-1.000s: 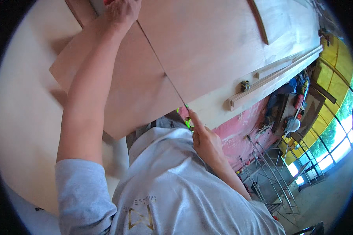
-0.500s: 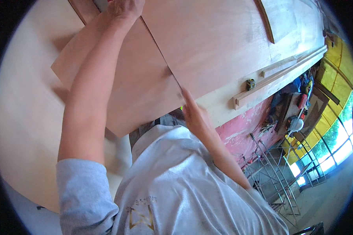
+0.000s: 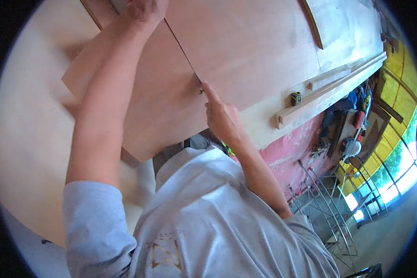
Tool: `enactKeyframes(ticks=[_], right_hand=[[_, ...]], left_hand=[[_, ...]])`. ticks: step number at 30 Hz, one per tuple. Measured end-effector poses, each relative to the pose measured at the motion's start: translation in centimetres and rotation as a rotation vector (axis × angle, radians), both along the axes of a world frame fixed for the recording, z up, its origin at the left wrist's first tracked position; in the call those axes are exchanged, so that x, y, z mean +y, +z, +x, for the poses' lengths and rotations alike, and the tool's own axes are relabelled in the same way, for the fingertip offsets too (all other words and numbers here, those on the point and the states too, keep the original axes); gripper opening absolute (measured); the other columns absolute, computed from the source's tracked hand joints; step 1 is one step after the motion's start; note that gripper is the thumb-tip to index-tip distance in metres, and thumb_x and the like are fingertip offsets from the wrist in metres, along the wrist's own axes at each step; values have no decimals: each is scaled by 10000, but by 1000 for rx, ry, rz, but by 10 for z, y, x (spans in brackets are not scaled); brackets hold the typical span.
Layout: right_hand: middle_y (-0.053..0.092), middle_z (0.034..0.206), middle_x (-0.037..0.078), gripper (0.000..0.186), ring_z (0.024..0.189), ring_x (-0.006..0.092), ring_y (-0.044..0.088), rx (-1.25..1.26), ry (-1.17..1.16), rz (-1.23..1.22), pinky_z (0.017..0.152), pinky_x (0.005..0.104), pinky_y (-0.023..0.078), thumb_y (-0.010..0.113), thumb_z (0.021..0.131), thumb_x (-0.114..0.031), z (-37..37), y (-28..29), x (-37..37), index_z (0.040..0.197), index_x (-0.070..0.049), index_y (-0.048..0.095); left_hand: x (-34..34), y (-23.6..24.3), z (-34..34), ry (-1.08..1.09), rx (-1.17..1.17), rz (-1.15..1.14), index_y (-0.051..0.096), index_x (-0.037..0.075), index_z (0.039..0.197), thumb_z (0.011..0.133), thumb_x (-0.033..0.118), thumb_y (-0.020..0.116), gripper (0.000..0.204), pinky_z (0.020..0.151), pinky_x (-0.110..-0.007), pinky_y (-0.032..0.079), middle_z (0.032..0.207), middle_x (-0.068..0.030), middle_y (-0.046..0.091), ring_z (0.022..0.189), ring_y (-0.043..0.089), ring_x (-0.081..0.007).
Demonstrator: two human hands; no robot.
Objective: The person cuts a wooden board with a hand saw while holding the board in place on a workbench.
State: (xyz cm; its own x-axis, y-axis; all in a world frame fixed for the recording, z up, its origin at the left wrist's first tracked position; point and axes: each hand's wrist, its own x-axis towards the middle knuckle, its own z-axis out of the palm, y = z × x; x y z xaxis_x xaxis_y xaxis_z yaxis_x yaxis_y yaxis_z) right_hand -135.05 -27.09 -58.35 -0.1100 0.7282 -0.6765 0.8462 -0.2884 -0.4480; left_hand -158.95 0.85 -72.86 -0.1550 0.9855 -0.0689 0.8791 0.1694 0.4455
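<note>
A large pale plywood sheet (image 3: 259,51) lies before me, crossed by a thin dark line (image 3: 183,50). My left hand (image 3: 147,9) is at the top edge of the picture, by the line's far end; its fingers are cut off, so its grip is hidden. At the line's near end is my right hand (image 3: 224,119), its index finger stretched along the line and its other fingers curled in. Something small shows by that fingertip, too small to name. The plywood left of the line (image 3: 157,106) ends in a corner near my body.
A tape measure (image 3: 296,98) sits at the right beside long wooden strips (image 3: 329,95). A dark curved strip (image 3: 314,25) lies farther off. Beyond the bench are a metal rack (image 3: 331,199), hanging tools (image 3: 352,148) and a yellow sheet (image 3: 396,92).
My right hand has moved up and away from my body along the line, toward my left hand. My left hand has barely shifted. The plywood stays in place.
</note>
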Motion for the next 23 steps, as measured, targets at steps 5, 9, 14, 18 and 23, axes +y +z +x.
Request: enactKeyframes(ticks=[5, 9, 14, 18, 23], right_hand=[[754, 969, 293, 741, 810, 481, 746, -30, 64, -93, 703, 611, 578, 565, 1032, -85, 26, 69, -58, 1712, -227, 308], [740, 957, 318, 740, 780, 483, 739, 6, 59, 84, 684, 611, 581, 587, 1028, -89, 19, 62, -45, 1708, -197, 318], [727, 974, 339, 631, 928, 534, 723, -23, 15, -95, 794, 622, 554, 569, 1069, -81, -3, 21, 10, 1668, -168, 391], [732, 972, 328, 728, 875, 517, 729, -6, 31, -49, 724, 627, 569, 599, 1026, -92, 29, 102, -67, 1701, -196, 348], [761, 1021, 302, 723, 926, 510, 747, -45, 22, -27, 780, 632, 578, 594, 1032, -128, 2, 11, -9, 1692, -267, 333]], left_hand=[[-11, 10, -8, 30, 21, -77, 800, -4, 1063, 1143, 589, 403, 718, 832, -575, 592, 928, -290, 779, 919, 767, -485], [-3, 33, -8, -10, -54, -41, 782, 0, 1168, 1151, 555, 406, 670, 852, -567, 594, 987, -288, 784, 944, 770, -476], [-12, 20, 4, -30, -11, -76, 795, 7, 1109, 1148, 526, 452, 624, 818, -553, 602, 945, -279, 783, 911, 774, -461], [-11, 12, -10, -3, -57, 26, 807, 9, 1087, 1138, 578, 441, 678, 863, -555, 601, 941, -279, 785, 908, 784, -443], [1, 4, 5, 20, -35, -47, 774, 66, 1299, 1123, 619, 451, 664, 871, -546, 606, 964, -289, 785, 905, 793, -418]])
